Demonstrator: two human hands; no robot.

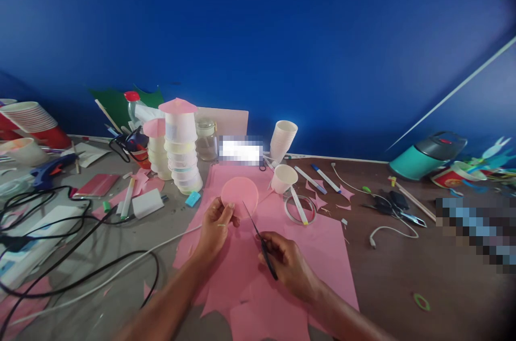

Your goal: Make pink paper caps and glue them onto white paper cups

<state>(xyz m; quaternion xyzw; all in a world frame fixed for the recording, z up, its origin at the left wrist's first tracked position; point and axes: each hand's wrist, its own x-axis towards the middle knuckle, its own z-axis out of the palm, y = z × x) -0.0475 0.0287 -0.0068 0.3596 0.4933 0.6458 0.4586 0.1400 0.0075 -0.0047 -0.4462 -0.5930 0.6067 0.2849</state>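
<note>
Two hands meet at the lower middle of the frame, above a spread of pink paper sheets (322,255) on the table (403,276). The left hand (213,228) pinches a pink paper disc (239,196) by its lower left rim, thumb on the near face and fingers curled behind, so the disc stands lifted off the sheets with its flat face toward the person, probably to give the blades a free edge. The right hand (288,263) is closed around the handles of dark scissors (260,239) (how far the blades are parted I cannot tell). Their long axis runs diagonally, handles lower right, tips pointing up and left to the disc's lower right edge. Behind, upper left of centre, stands a stack of white cups (181,153) with a pink cap; a single white cup (283,178) and a tape ring (300,209) lie just right of the disc.
</note>
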